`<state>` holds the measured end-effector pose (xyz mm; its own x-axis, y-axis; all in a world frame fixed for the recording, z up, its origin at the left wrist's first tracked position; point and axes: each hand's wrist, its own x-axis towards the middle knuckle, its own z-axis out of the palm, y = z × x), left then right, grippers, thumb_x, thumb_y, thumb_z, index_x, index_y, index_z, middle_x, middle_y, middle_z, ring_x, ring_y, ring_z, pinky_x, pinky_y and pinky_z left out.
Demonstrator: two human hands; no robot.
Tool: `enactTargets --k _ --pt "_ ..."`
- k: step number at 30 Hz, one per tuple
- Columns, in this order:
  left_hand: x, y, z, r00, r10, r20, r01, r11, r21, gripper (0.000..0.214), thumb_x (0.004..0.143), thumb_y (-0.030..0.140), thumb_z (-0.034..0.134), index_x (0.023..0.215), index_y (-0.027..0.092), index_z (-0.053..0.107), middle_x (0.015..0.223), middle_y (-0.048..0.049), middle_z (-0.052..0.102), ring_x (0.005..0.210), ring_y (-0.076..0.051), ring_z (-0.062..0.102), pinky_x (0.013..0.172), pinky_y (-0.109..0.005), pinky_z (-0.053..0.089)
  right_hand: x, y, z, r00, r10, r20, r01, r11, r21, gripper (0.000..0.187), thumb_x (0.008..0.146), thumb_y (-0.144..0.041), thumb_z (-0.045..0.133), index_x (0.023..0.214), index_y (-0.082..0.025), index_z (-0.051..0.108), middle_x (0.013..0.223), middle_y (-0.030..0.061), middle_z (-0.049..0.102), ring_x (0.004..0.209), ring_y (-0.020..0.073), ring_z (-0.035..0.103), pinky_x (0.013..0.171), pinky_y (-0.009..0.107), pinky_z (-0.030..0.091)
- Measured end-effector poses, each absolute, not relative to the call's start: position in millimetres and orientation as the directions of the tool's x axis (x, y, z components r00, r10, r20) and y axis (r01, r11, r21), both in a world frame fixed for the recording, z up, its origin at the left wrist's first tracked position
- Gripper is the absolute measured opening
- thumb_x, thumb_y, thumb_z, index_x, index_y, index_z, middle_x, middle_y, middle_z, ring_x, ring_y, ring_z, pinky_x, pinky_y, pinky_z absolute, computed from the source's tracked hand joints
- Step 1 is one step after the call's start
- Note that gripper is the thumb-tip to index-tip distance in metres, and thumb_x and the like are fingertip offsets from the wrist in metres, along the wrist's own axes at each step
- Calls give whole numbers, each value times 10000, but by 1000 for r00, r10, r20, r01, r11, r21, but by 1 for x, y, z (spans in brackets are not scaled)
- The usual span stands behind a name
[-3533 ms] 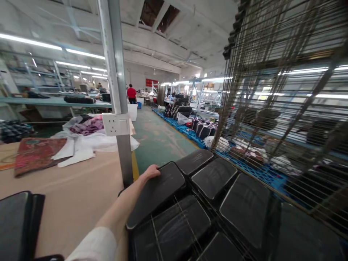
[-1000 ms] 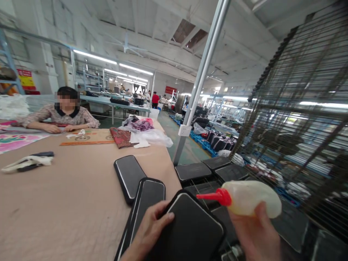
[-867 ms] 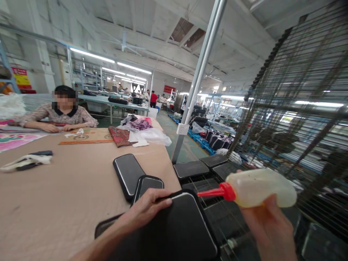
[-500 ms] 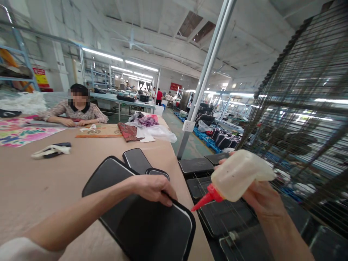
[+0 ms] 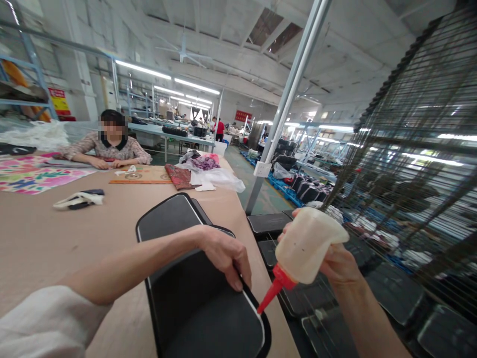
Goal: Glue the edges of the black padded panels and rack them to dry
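My left hand [image 5: 225,254] is closed over the right edge of a black panel with a white-trimmed rim [image 5: 186,293], which lies on the tan table [image 5: 55,238]. My right hand [image 5: 337,262] grips a translucent squeeze bottle [image 5: 307,243] tipped downward. Its red nozzle [image 5: 271,296] points at the panel's right rim, close to the white trim. More black panels [image 5: 201,211] peek out from under the one I hold.
A person sits at the table's far side over colourful fabric [image 5: 33,176]. Folded cloth and plastic [image 5: 212,176] lie at the far end. A slanted metal post [image 5: 286,107] rises beside the table. Right of me, a wire rack [image 5: 410,149] holds several black panels [image 5: 268,223].
The black panel came off the rack onto the table in front of me. My right hand tipped the bottle from level to nozzle-down at the panel's rim.
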<state>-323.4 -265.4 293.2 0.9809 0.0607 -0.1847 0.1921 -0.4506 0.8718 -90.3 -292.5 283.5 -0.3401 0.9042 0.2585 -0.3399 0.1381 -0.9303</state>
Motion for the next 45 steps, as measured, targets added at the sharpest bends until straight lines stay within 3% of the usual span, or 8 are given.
enactTargets --k 8,16,24,28,32,37,45 --pt "-328 -261 293 982 32 -185 184 -363 913 158 682 133 608 799 99 709 782 -38 664 831 -213 611 781 -223 435 -95 -290 281 -396 887 237 -327 105 -939 662 480 -455 763 1088 -322 536 907 43 616 817 284 592 727 448 468" --pt "-338 -256 289 982 24 -189 186 -343 921 264 713 257 623 901 88 698 814 -46 666 871 -215 594 802 -227 430 -93 -289 275 -394 891 224 -352 79 -933 686 507 -446 750 1131 -344 483 927 23 609 867 262 578 778 432 458" --pt "-353 -250 283 973 93 -209 227 -283 932 363 710 414 622 873 98 695 777 -30 650 860 -197 579 792 -218 423 -88 -300 267 -135 952 275 -322 220 -921 729 483 -451 743 1150 -324 477 948 39 622 872 274 584 774 434 467" --pt "-363 -243 273 963 198 -185 232 -255 939 392 714 440 614 913 110 685 777 -21 645 827 -174 570 775 -212 422 -82 -308 254 17 954 300 -288 292 -912 660 573 -427 683 1182 -296 468 1037 67 609 962 290 558 865 470 413" --pt "-371 -239 261 938 310 -156 227 -208 952 375 733 432 600 932 124 678 784 -9 640 756 -138 556 735 -195 419 -84 -320 248 94 956 277 -300 293 -908 577 623 -367 648 1170 -264 495 994 82 626 965 295 560 880 475 400" --pt "-372 -238 251 897 413 -159 224 -113 968 319 722 417 616 863 139 686 759 1 628 723 -122 547 701 -182 417 -92 -326 247 260 917 302 -299 374 -878 652 610 -345 690 1213 -275 451 999 74 623 963 285 559 875 467 407" --pt "-373 -234 240 851 489 -192 214 12 977 280 680 379 665 833 146 683 751 4 643 652 -94 549 631 -159 409 -86 -325 231 308 910 276 -322 373 -870 663 628 -329 693 1230 -333 416 1019 45 618 948 260 565 848 457 430"
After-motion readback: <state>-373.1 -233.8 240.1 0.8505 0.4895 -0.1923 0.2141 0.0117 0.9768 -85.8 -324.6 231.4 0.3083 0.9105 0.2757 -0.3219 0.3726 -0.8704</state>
